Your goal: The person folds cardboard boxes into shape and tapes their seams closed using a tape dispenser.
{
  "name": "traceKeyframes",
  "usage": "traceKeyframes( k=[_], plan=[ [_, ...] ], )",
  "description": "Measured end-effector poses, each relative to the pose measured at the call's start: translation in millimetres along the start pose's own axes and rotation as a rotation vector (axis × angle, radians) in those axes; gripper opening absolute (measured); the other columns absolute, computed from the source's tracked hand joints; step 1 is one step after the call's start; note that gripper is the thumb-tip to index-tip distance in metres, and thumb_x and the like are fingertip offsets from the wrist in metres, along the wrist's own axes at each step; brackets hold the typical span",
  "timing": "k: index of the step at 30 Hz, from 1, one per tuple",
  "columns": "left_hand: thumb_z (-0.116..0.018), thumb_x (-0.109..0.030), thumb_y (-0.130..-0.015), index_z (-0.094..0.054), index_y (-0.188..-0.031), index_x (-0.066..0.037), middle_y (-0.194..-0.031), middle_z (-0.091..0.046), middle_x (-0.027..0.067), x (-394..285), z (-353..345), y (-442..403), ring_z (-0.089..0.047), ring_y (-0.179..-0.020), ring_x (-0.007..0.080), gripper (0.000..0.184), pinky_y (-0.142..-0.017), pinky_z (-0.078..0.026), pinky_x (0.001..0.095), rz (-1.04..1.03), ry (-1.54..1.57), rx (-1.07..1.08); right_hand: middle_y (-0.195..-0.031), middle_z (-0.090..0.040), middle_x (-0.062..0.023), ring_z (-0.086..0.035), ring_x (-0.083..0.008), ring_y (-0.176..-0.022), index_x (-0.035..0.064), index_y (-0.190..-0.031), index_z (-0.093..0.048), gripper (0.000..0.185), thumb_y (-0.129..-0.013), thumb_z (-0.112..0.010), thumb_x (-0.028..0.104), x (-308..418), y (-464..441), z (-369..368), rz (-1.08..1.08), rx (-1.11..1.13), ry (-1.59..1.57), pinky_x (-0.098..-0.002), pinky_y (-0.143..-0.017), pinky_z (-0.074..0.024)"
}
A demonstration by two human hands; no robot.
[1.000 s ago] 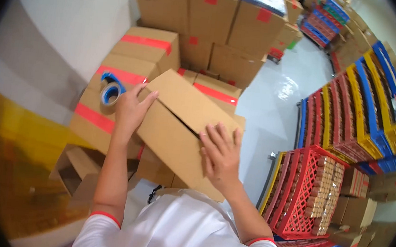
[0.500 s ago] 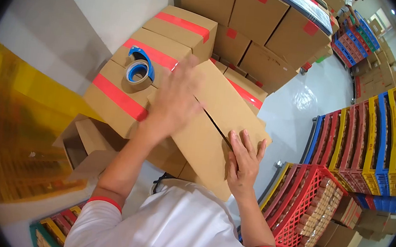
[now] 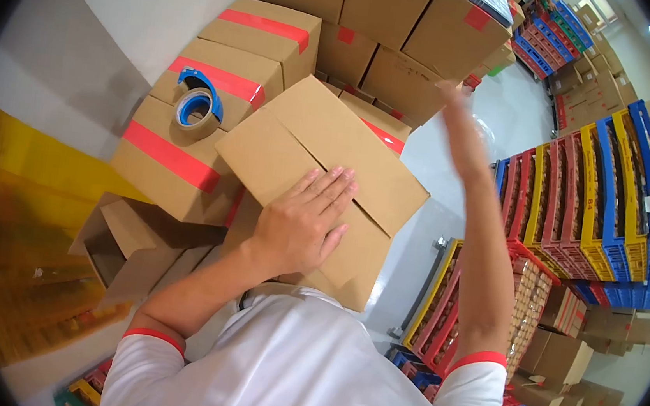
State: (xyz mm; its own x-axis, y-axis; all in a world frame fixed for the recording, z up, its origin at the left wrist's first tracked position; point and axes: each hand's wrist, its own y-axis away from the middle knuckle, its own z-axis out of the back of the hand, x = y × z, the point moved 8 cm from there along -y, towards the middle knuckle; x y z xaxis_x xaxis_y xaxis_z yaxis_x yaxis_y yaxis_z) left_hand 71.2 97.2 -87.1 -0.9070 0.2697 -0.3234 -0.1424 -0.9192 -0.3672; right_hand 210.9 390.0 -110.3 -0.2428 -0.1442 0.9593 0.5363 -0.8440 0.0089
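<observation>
A cardboard box (image 3: 268,147) stands before me with its top flaps folded down, and a narrow gap shows along their seam. My left hand (image 3: 301,220) lies flat across that seam, fingers stretched out, pressing on the flaps. Off the box and out to the right, my right hand (image 3: 458,122) is raised and smeared by motion, so its fingers cannot be made out. A blue tape dispenser (image 3: 215,97) with a roll of tape rests on a neighbouring carton, left of the box.
Cartons with red tape (image 3: 180,159) stand to the left, and more stacked cartons (image 3: 386,13) rise behind. An open carton (image 3: 129,243) sits at lower left. Stacked coloured crates (image 3: 575,204) hold goods on the right. Yellow plastic sheeting (image 3: 22,174) hangs at far left.
My left hand has come down from above the flaps onto the seam. My right hand has left the box and swung up to the right. The flaps lie flatter, and the view has shifted.
</observation>
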Motion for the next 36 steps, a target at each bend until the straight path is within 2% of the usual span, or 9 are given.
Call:
traceKeyframes(
  k=[2, 6, 11, 20, 23, 28, 30, 32, 36],
  plan=[
    [-0.069, -0.022, -0.095, -0.056, -0.151, 0.001, -0.158, -0.056, 0.0185, 2, 0, -1, -0.05, -0.15, 0.0343, 0.062, -0.125, -0.038, 0.0499, 0.017, 0.02, -0.019, -0.175, -0.026, -0.0209, -0.021, -0.0303, -0.164, 0.0046, -0.17, -0.027, 0.083, -0.11, -0.047, 0.06, 28, 67, -115, -0.035, 0.541, 0.543, -0.0388, -0.132, -0.0194],
    [-0.07, -0.02, -0.093, -0.057, -0.151, -0.001, -0.157, -0.057, 0.0187, 5, -2, 0, -0.049, -0.15, 0.035, 0.062, -0.125, -0.037, 0.0503, 0.049, 0.044, -0.048, -0.174, -0.03, -0.0215, -0.025, -0.033, -0.163, 0.0062, -0.17, -0.026, 0.083, -0.11, -0.048, 0.059, 29, 64, -121, -0.063, 0.528, 0.288, -0.0396, -0.131, -0.0207],
    [-0.062, -0.039, -0.101, -0.049, -0.158, -0.004, -0.166, -0.044, 0.0206, 29, 10, -7, -0.035, -0.158, 0.0356, 0.068, -0.131, -0.024, 0.0524, 0.082, -0.058, -0.001, -0.149, -0.059, -0.0311, -0.055, -0.0422, -0.143, 0.005, -0.168, -0.033, 0.072, -0.11, -0.051, 0.044, 38, 68, -122, 0.065, 0.384, 0.532, -0.0414, -0.118, -0.0399],
    [-0.056, -0.057, -0.104, -0.043, -0.162, -0.008, -0.171, -0.036, 0.0201, 70, 6, -16, -0.027, -0.161, 0.0342, 0.077, -0.133, -0.015, 0.0521, 0.171, -0.115, -0.005, -0.141, -0.066, -0.0222, -0.067, -0.0416, -0.124, 0.0086, -0.153, -0.057, 0.05, -0.11, -0.056, 0.034, 37, 42, -133, 0.072, 0.335, 0.536, -0.0455, -0.103, -0.053],
    [-0.055, -0.058, -0.104, -0.051, -0.157, -0.006, -0.168, -0.041, 0.0182, 72, 4, -16, -0.032, -0.159, 0.0345, 0.074, -0.133, -0.016, 0.051, 0.183, -0.097, 0.03, -0.135, -0.069, -0.0189, -0.067, -0.0407, -0.122, 0.0031, -0.14, -0.064, 0.043, -0.106, -0.065, 0.028, 130, 34, -198, 0.594, 0.175, 0.713, -0.0465, -0.099, -0.0546],
    [-0.055, -0.048, -0.103, -0.06, -0.147, -0.007, -0.153, -0.058, 0.0146, 73, 12, -18, -0.048, -0.145, 0.032, 0.06, -0.129, -0.024, 0.0491, 0.121, -0.045, 0.034, -0.114, -0.076, -0.0211, -0.072, -0.0396, -0.11, -0.0009, -0.135, -0.066, 0.059, -0.1, -0.07, 0.046, 166, -36, -358, 0.491, 0.399, 0.983, -0.0478, -0.094, -0.0561],
    [-0.057, -0.039, -0.105, -0.047, -0.157, -0.001, -0.162, -0.047, 0.0191, 76, -5, -17, -0.033, -0.157, 0.0352, 0.065, -0.131, -0.023, 0.05, 0.199, 0.018, 0.276, -0.108, -0.077, -0.022, -0.073, -0.0392, -0.107, -0.003, -0.129, -0.068, 0.063, -0.097, -0.071, 0.051, 147, -72, -403, 0.447, 0.485, 1.097, -0.0489, -0.093, -0.0569],
    [-0.065, -0.027, -0.101, -0.05, -0.154, -0.001, -0.153, -0.055, 0.0214, 96, -11, -1, -0.041, -0.15, 0.0387, 0.061, -0.123, -0.037, 0.0491, 0.459, 0.609, -0.01, -0.102, -0.079, -0.0212, -0.076, -0.0377, -0.103, -0.0012, -0.116, -0.074, 0.054, -0.089, -0.08, 0.045, 116, -93, -432, 0.232, 0.618, 1.183, -0.0479, -0.088, -0.0604],
    [-0.072, -0.015, -0.094, -0.056, -0.148, 0.0, -0.145, -0.06, 0.0217, 93, 8, 5, -0.048, -0.142, 0.0418, 0.058, -0.112, -0.047, 0.0499, 0.251, 0.55, -0.478, -0.102, -0.079, -0.0213, -0.078, -0.0345, -0.1, -0.0027, -0.108, -0.074, 0.046, -0.082, -0.082, 0.035, 73, -98, -459, 0.173, 0.621, 1.073, -0.0472, -0.086, -0.0616]
  ],
)
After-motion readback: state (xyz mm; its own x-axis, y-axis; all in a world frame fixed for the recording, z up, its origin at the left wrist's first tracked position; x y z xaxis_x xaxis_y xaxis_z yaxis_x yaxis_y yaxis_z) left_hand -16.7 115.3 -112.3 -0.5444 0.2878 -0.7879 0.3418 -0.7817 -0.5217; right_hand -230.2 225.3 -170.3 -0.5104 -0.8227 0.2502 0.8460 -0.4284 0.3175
